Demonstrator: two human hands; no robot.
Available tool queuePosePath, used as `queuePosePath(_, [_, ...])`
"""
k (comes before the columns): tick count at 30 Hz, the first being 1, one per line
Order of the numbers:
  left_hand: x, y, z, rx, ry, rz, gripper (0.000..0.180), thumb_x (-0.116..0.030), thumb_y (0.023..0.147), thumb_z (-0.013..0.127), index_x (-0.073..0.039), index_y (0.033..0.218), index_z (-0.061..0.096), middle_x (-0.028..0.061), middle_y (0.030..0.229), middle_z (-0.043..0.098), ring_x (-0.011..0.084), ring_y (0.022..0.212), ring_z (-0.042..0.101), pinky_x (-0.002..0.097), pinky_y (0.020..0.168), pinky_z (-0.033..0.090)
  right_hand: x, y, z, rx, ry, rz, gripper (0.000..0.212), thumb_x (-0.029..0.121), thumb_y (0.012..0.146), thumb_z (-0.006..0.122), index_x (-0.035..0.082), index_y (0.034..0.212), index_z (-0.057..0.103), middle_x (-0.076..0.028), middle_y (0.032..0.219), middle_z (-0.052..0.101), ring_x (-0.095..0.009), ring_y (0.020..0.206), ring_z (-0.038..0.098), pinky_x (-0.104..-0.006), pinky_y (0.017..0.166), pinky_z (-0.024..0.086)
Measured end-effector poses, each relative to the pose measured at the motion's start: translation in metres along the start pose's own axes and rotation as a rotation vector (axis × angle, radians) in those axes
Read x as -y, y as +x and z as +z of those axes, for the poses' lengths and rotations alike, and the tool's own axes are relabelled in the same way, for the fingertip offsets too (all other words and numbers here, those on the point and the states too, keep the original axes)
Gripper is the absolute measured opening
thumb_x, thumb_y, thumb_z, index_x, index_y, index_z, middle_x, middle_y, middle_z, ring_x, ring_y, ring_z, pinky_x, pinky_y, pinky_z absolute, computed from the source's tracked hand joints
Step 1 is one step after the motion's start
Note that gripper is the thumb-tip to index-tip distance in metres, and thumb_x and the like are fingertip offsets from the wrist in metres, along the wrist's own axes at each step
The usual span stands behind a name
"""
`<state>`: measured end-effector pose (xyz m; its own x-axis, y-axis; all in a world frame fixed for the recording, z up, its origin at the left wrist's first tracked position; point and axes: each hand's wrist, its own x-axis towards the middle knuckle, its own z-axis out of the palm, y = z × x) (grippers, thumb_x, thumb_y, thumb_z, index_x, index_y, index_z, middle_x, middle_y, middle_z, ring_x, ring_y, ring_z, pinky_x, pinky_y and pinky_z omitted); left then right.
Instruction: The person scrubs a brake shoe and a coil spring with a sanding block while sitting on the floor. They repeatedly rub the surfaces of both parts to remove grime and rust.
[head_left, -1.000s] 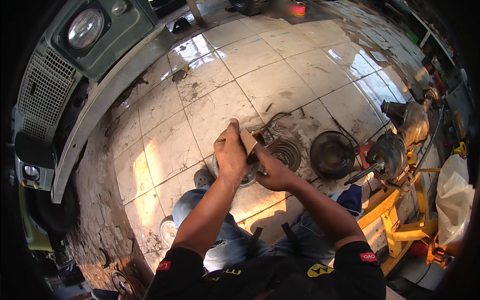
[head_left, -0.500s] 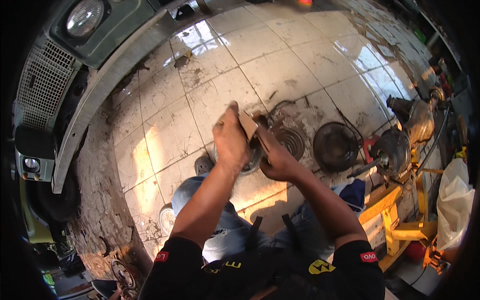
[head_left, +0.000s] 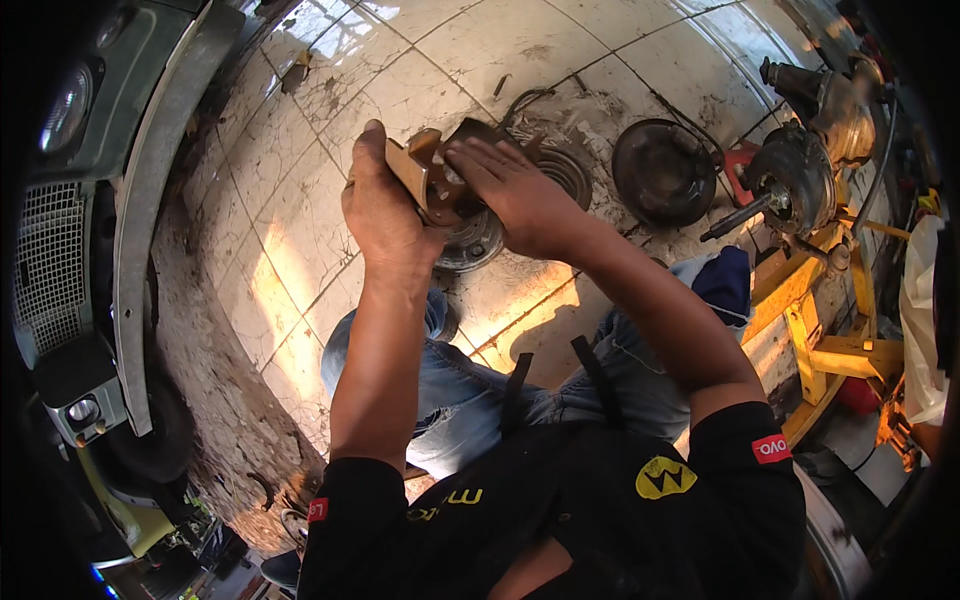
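Note:
A brown, curved brake shoe (head_left: 432,180) with a notched inner web is held up over the floor. My left hand (head_left: 388,208) is closed round its outer side, thumb pointing up along the edge. My right hand (head_left: 525,200) lies against the far side, its fingers together over a dark curved metal piece (head_left: 474,130). Its thumb is hidden, and I cannot tell whether the dark piece is separate from the shoe. Under my hands a round metal drum part (head_left: 470,248) rests on the tiles, partly covered.
A ringed metal disc (head_left: 570,178) and a dark round drum (head_left: 664,172) lie on the tiled floor. At the right, an axle housing (head_left: 800,165) sits by a yellow stand (head_left: 830,350). A vehicle bumper (head_left: 150,200) runs along the left. A thin black cable (head_left: 690,115) crosses the tiles.
Both hands have come apart somewhat, the left shifting left, and the shoe has turned to show its inner web. The right fingers are now stretched across the dark piece. The view has shifted.

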<state>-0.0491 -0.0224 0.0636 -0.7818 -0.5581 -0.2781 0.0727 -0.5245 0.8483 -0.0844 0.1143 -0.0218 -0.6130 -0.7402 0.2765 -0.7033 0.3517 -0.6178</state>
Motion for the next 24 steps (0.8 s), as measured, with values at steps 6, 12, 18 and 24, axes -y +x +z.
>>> queuePosePath(6, [0.002,0.006,-0.012,0.051,0.072,0.030,0.034,-0.032,0.096,0.056,0.002,0.101,0.055,0.0183,0.087,0.067,0.0211,0.067,0.063,0.0333,0.061,0.053,0.020,0.005,-0.011,0.059,0.552,0.093,0.073,-0.008,0.073,0.048,-0.001,0.144,0.035,-0.018,0.149,0.039,-0.033,0.140,0.035,-0.0396,0.117,0.026])
queuePosePath(12, [0.002,0.006,-0.004,0.010,0.032,0.064,0.036,-0.033,0.096,0.055,0.002,0.101,0.057,0.0180,0.089,0.068,0.0201,0.067,0.061,0.0314,0.060,0.051,0.007,-0.009,0.002,-0.047,0.194,0.022,0.074,-0.009,0.076,0.047,0.006,0.147,0.033,-0.016,0.152,0.037,-0.032,0.141,0.033,-0.0395,0.115,0.029])
queuePosePath(18, [-0.004,0.016,-0.023,0.110,-0.015,0.051,0.039,-0.035,0.096,0.053,0.003,0.106,0.057,0.0155,0.092,0.067,0.0185,0.066,0.059,0.0315,0.059,0.050,-0.022,-0.004,0.003,-0.061,-0.450,0.065,0.062,0.007,0.088,0.052,0.018,0.147,0.036,-0.011,0.153,0.036,-0.031,0.144,0.027,-0.0505,0.117,0.021])
queuePosePath(24, [-0.002,0.012,-0.010,-0.002,0.008,0.036,0.038,-0.030,0.098,0.049,0.006,0.106,0.058,0.0167,0.095,0.068,0.0189,0.069,0.060,0.0312,0.062,0.051,-0.014,-0.004,0.026,-0.130,-0.489,0.031,0.051,0.011,0.090,0.049,0.009,0.141,0.044,-0.019,0.143,0.048,-0.035,0.139,0.036,-0.0492,0.116,0.024])
